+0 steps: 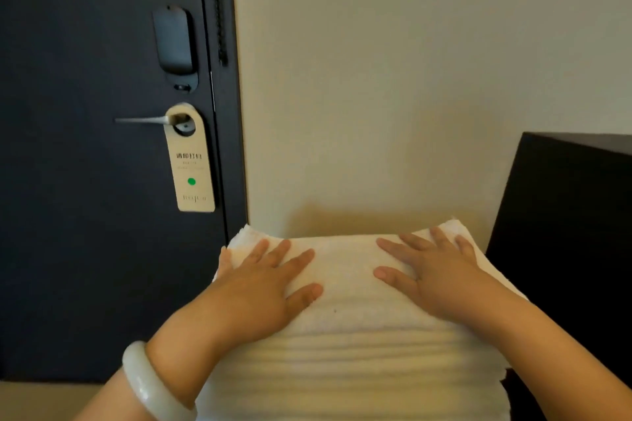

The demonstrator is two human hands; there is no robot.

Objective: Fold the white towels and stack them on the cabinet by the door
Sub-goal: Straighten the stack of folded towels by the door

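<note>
While both of my hands lie palm-down on the top of the stack of folded white terry towels (345, 352), neither one has hold of anything. My left hand (263, 287) rests on the left part of the top towel with its fingers straight and fanned apart, the little finger reaching just over the left edge. My right hand (441, 277) mirrors it on the right part, fingers straight and spread, thumb pointing inward. The two thumbs are near each other but apart, with bare towel between them.

On my left wrist sits a pale, milky-green stone bangle (150, 383). The towel pile stands close against the cream painted wall (410, 79), between the dark navy door (85, 181) on the left and a black boxy cabinet (564, 232) on the right. Many folded layers show down its front face; what carries the pile is hidden under it, so I cannot tell.

From the door's silver lever handle (140, 120) hangs a cream card door hanger (191, 167) with a green dot, and above it is a black lock housing (174, 41).
</note>
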